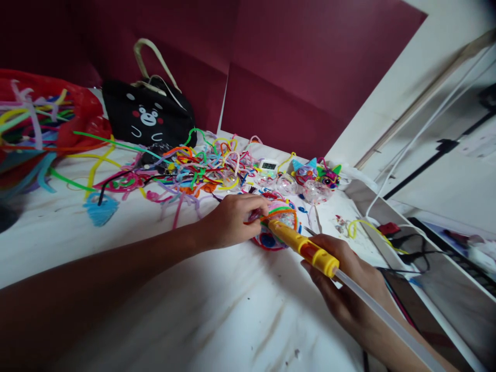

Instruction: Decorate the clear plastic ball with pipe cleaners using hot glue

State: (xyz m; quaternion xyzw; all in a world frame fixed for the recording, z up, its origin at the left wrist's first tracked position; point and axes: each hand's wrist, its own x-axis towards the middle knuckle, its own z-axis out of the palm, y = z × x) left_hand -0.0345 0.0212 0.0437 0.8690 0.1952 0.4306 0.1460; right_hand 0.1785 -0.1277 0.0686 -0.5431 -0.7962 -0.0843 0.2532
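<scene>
Yellow glue gun point(302, 247) with translucent stick point(377, 305) in curled right hand point(351, 271), left hand point(236, 219) bent against multicoloured ball point(287, 217), grip unclear.

Location: indoor craft workspace; whether in a home or a small workshop, cannot tell. Evidence: tangled pipe cleaners point(211, 161) heaped on a marble-patterned table point(213, 315), more spilling from a red plastic bag point(90, 111); yellow hot-glue gun point(302, 245) fitted with a translucent glue stick point(372, 303); pointy-eared craft figures point(305, 172) and clear plastic balls point(315, 192) toward the back; power cords point(411, 257) at right.
</scene>
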